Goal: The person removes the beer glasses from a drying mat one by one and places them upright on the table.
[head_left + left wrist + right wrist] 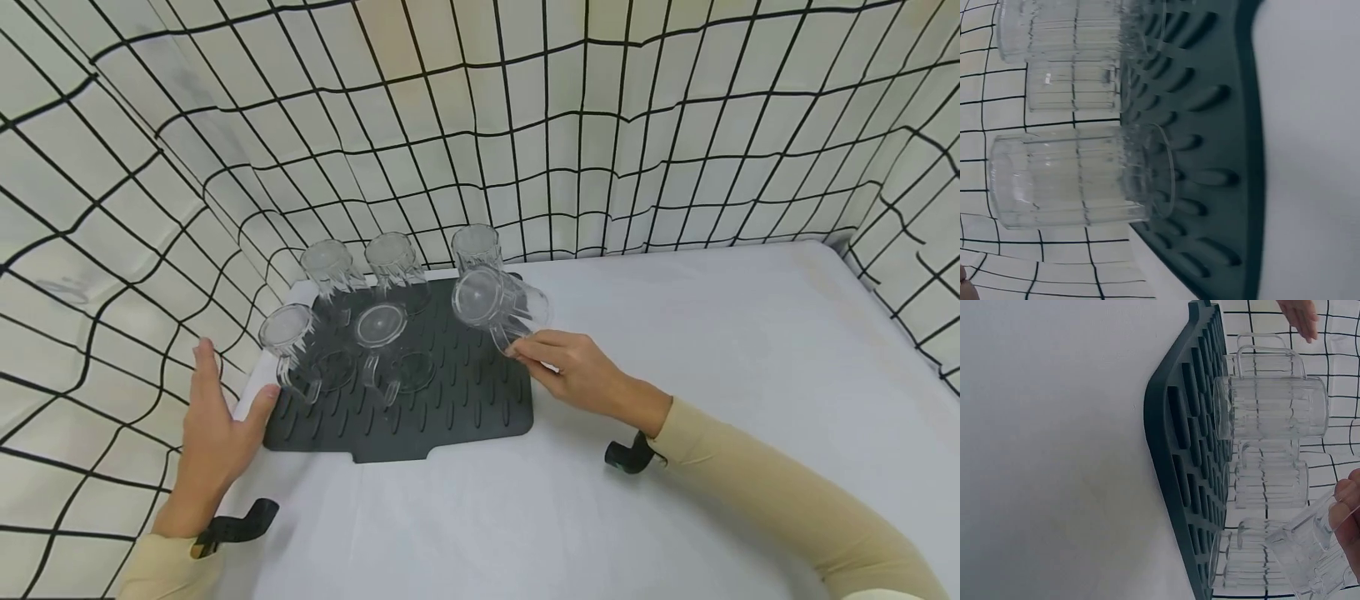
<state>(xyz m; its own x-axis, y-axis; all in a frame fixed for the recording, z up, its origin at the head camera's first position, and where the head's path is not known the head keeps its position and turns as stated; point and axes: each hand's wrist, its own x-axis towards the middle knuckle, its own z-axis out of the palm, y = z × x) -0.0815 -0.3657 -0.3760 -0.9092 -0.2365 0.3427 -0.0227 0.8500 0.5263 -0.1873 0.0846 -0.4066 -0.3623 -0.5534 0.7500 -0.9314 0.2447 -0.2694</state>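
My right hand [573, 371] pinches a clear glass mug [528, 302] by its handle, with the fingertips wrapped on it [1346, 515]. Tilted on its side, base toward the left, this mug hangs over the right part of a dark ribbed drying mat [480, 392]. Several other glass mugs stand upside down on the mat, including a front-left mug [287, 327], a front-middle mug [381, 323] and a back-right mug [476, 243]. Beside the mat's left edge, my left hand [217, 442] has its fingers extended and holds nothing; its thumb is close to the front-left mug.
A black wire grid [570, 150] rises behind the mat and along both sides. White cloth [712, 350] covers the surface under the mat and to its right. Each wrist carries a black camera mount [630, 454].
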